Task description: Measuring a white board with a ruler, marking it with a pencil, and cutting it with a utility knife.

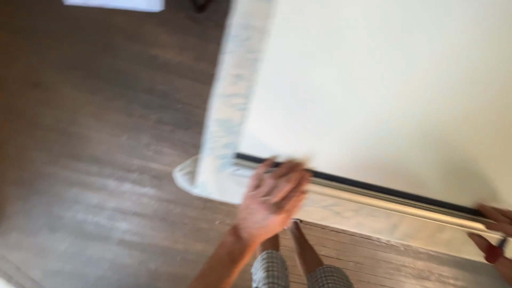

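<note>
Metal rail point(384, 197) runs along mattress point(373, 85) near edge; left hand point(272, 200) spread flat at its left end, right hand point(493, 234) gripping the right end.

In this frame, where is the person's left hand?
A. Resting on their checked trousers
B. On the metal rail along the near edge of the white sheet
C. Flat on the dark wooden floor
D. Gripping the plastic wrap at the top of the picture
B: the left hand, fingers spread, lies over the silver metal rail at the lower edge of the white sheet, while the right hand is at the rail's far end.
</note>
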